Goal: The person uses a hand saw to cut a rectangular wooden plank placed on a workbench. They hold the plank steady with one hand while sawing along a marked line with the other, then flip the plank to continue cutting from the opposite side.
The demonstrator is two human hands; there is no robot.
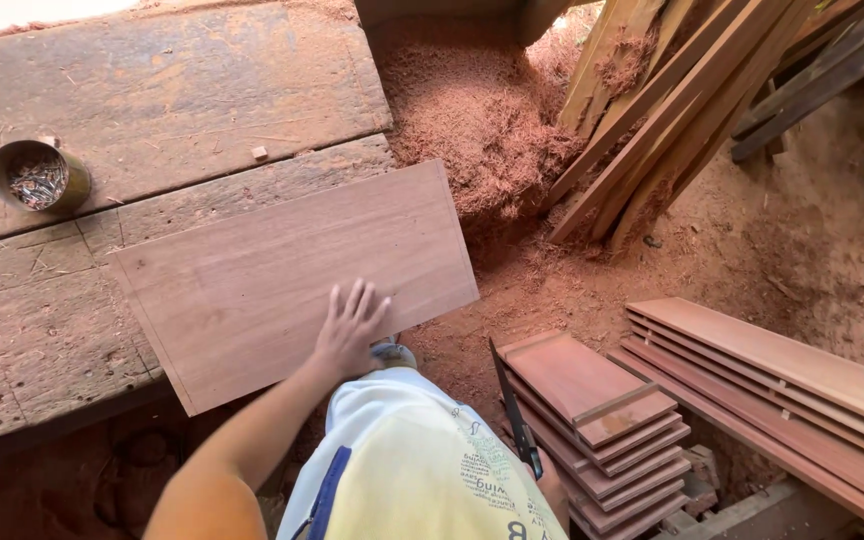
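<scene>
the flat board is pressed by the open left hand (right hand mostly hidden, grip unclear) and should be kept steady.

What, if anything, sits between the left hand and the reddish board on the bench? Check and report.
Nothing visible does. The left hand lies flat, fingers spread, directly on the board, near its lower edge. The tin of nails stands well off to the side on the workbench.
</scene>
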